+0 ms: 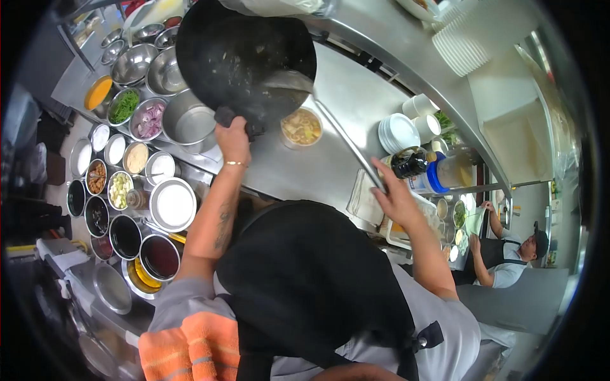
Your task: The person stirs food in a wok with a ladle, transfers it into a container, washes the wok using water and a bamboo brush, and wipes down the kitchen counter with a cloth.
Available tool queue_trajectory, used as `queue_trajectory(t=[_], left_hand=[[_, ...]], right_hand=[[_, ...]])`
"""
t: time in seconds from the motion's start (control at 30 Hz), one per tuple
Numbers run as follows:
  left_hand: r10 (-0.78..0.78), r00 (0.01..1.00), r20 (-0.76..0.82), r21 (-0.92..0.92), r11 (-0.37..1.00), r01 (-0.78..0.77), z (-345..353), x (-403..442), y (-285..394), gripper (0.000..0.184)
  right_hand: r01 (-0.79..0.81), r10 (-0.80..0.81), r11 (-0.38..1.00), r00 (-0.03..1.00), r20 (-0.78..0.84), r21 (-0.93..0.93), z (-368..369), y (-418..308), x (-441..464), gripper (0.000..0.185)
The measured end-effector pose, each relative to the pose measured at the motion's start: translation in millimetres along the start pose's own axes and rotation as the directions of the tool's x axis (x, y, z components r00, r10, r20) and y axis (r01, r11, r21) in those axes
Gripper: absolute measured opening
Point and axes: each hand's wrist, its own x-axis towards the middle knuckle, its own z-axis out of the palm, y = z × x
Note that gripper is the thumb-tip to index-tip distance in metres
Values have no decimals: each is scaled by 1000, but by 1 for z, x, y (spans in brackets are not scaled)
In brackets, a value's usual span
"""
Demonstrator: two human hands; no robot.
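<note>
My left hand (233, 141) is closed around the dark, cloth-like grip of a black wok (219, 73), which is tipped over the steel counter. Bits of food and some steam show inside the wok. In my right hand (395, 195) is the long metal handle of a ladle (346, 141). The ladle's bowl, slightly blurred, lies against the wok's inner side near its lower rim. Just below that rim stands a round container of soup (302, 129) with pale, chunky pieces in it. The wok hides part of the counter behind it.
Steel bowls of chopped greens (124, 105) and red onion (149, 120), plus several sauce pots (126, 237), crowd the left. White plates (399, 133), cups (420, 106) and a dark bottle (410, 164) stand right. A steel shelf (406, 70) runs overhead. A co-worker (502, 254) works at far right.
</note>
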Motion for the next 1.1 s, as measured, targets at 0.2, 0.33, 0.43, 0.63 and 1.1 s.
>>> queue_trajectory(t=[0.2,0.33,0.43,0.63,1.1], left_hand=[[-238,958,-159,-100,969,224,-57,-111,81,17],[-218,935,-281,-225,962,157,-110,-218,116,14],[-130,878,-460,-245,970,15,-146,-299,140,15],[-24,649,-760,-301,898,-320,-236,-432,169,17],[3,-162,-987,125,649,-750,-517,-680,229,16]], right_hand=[[239,-373,831,909,185,502,66,-14,31,57],[247,-628,588,740,242,770,51,-81,44,60],[75,-793,398,529,302,914,46,-137,30,70],[634,-953,291,256,160,717,200,-199,-33,64],[377,-734,150,-576,358,914,521,-437,-322,67]])
